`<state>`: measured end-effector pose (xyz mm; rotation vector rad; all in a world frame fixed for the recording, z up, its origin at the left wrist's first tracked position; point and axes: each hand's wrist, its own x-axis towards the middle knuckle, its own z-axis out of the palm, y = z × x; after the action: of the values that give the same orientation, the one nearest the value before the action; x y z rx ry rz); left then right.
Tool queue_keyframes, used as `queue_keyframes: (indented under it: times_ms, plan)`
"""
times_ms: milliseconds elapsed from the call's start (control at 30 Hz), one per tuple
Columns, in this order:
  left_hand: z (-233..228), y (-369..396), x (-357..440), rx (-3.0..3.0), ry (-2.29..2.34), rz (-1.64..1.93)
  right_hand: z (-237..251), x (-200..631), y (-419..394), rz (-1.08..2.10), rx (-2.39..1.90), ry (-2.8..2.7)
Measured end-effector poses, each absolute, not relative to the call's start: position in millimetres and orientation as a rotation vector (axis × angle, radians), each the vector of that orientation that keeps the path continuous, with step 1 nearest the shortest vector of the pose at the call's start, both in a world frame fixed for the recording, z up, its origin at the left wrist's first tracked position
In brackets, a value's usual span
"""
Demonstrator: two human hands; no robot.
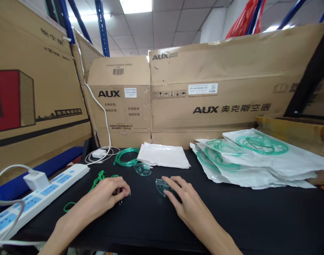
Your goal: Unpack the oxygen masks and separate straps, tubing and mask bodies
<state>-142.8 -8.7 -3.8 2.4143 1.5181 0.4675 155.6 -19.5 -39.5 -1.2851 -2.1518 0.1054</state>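
My right hand (pixel 181 196) has its thumb and fingers closed around the edges of a small clear, green-tinted plastic mask (pixel 160 187) at the middle of the black table. My left hand (pixel 115 189) is pinched shut to the left of it. A tiny shiny bit shows under its fingertips, too small to name. Thin green cord (pixel 98 179) lies behind and beside the left wrist, partly hidden by it. Farther back rests a second clear plastic mask (pixel 143 169), beside a coil of green tubing (pixel 126 157).
White pouches (pixel 164 156) lie flat at the back middle. Pouches with green tubing inside (pixel 257 159) are piled at the right. A white power strip (pixel 42 198) with plugs and cables runs along the left. Cardboard panels (pixel 177 117) wall the table's back and left side.
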Motion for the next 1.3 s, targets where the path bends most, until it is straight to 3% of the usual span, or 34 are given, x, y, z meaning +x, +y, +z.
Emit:
queue_keyframes:
  times_ms: [200, 533, 1067, 1300]
  plan:
    - [-2.4, -4.5, -114.8, 2.48, 1.439, 0.59, -48.6, 159.4, -21.0, 0.159, -1.294, -2.11]
    - [-39.9, -9.8, -86.1, 2.357, 1.434, 0.832, -54.3, 165.7, -23.3, 0.229, -1.343, -2.001]
    - [-13.0, -5.7, -51.3, 2.466, 1.101, 0.755, -54.8, 169.7, -21.3, 0.392, -1.294, -1.9]
    - [-3.7, 0.0, -46.3, 2.314, 1.201, 0.709, -53.5, 172.0, -20.4, 0.534, -1.253, -1.789]
